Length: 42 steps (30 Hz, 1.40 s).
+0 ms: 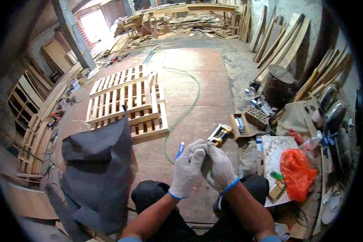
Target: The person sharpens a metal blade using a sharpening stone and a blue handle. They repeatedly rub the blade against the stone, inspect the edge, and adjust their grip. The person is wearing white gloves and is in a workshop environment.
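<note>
White knit gloves with blue cuffs cover both of my hands, which meet in front of my knees. The fingers of my left hand point(188, 168) are closed, its tips against those of the other glove. My right hand point(222, 166) is closed too, thumb and fingers pinched together. Whatever they grip is hidden by the gloves. Just beyond them lies a yellow, black and silver tool point(219, 134), perhaps a nail gun. A blue-handled tool point(180, 151) rests on the board floor to the left of the gloves.
Dark grey sheeting point(97, 177) spreads at left, near slatted wooden panels point(125, 101). A green hose point(198, 90) curves across the floor. At right stand a wooden box point(241, 126), a perforated brick point(258, 117), a white board point(271, 147) with an orange-red bag point(297, 173), and a metal drum point(277, 86).
</note>
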{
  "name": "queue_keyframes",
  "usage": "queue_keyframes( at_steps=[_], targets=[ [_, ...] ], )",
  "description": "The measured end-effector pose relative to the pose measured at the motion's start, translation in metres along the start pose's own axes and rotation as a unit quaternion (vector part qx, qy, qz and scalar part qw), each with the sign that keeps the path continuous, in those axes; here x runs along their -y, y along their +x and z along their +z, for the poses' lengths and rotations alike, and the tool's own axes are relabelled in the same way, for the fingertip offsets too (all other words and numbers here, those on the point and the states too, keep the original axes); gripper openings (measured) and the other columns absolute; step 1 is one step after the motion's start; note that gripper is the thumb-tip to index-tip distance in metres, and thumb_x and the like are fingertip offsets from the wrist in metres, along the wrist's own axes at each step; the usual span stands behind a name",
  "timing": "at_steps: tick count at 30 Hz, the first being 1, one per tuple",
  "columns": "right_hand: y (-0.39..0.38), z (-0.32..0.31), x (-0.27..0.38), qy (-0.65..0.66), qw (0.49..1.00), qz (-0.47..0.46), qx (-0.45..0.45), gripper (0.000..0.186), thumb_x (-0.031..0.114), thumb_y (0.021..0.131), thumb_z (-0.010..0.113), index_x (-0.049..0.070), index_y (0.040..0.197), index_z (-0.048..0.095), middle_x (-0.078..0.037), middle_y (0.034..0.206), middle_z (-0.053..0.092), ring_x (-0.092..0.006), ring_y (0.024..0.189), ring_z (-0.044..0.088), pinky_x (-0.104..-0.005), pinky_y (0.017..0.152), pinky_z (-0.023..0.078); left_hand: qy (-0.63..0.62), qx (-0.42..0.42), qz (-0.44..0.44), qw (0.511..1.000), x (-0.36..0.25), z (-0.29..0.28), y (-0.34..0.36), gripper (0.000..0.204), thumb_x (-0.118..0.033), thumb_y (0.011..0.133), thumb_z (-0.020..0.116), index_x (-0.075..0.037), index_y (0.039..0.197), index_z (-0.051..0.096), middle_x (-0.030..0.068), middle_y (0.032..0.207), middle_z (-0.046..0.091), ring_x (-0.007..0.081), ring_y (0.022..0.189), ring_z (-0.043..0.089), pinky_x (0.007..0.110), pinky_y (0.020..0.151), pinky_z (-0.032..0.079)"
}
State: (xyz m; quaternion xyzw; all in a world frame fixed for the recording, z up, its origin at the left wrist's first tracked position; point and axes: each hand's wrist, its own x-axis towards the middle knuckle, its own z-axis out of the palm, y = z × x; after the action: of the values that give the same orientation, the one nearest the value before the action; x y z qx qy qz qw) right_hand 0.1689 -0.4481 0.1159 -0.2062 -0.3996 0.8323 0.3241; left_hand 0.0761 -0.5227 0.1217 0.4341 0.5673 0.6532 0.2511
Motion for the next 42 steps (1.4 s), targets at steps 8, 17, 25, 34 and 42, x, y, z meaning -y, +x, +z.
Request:
queue_keyframes(
  at_steps=[8,17,25,34,42],
  targets=[
    [-0.007,0.016,0.005,-0.119,0.989,-0.087,0.018,0.026,0.012,0.099,0.052,-0.001,0.120,0.061,-0.010,0.111,0.067,-0.0192,0.099,0.066,-0.0319,0.084,0.053,0.095,-0.109,0.103,0.984,0.007,-0.005,0.010,0.031,-0.023,0.104,0.055,0.004,0.114,0.067,0.0100,0.098,0.073,0.0147,0.089,0.066,0.029,0.080,0.054],
    [-0.034,0.057,0.000,-0.108,0.990,-0.053,0.070,0.047,0.030,0.108,0.035,-0.002,0.136,0.055,-0.015,0.125,0.064,-0.0248,0.110,0.064,-0.0357,0.093,0.051,0.162,-0.209,0.132,0.955,-0.017,-0.040,0.017,0.028,-0.021,0.105,0.051,0.001,0.108,0.068,0.0111,0.089,0.071,0.0142,0.075,0.066,0.030,0.065,0.053],
    [-0.024,0.006,-0.021,-0.417,0.905,-0.058,0.061,0.071,0.053,0.106,0.029,-0.002,0.151,0.034,-0.018,0.151,0.043,-0.0304,0.137,0.045,-0.0425,0.115,0.035,0.068,-0.161,0.089,0.981,-0.001,-0.041,0.020,0.029,-0.023,0.105,0.051,-0.001,0.117,0.065,0.0094,0.104,0.070,0.0127,0.089,0.064,0.030,0.078,0.052],
    [-0.019,0.042,0.000,0.135,0.987,-0.048,0.074,0.067,0.051,0.106,0.032,-0.001,0.148,0.040,-0.019,0.146,0.049,-0.0297,0.131,0.052,-0.0383,0.108,0.043,0.043,-0.098,-0.024,0.994,0.029,-0.021,-0.002,0.032,-0.031,0.107,0.046,-0.003,0.116,0.061,0.0023,0.099,0.063,0.0102,0.085,0.059,0.027,0.071,0.049],
    [-0.019,0.050,-0.003,0.151,0.983,-0.072,0.070,0.065,0.046,0.108,0.027,-0.005,0.146,0.040,-0.020,0.145,0.050,-0.0297,0.132,0.051,-0.0389,0.111,0.041,-0.020,-0.103,-0.037,0.994,0.017,-0.019,0.000,0.030,-0.026,0.108,0.045,-0.002,0.107,0.063,0.0043,0.095,0.064,0.0149,0.086,0.058,0.031,0.076,0.049]
  ],
)
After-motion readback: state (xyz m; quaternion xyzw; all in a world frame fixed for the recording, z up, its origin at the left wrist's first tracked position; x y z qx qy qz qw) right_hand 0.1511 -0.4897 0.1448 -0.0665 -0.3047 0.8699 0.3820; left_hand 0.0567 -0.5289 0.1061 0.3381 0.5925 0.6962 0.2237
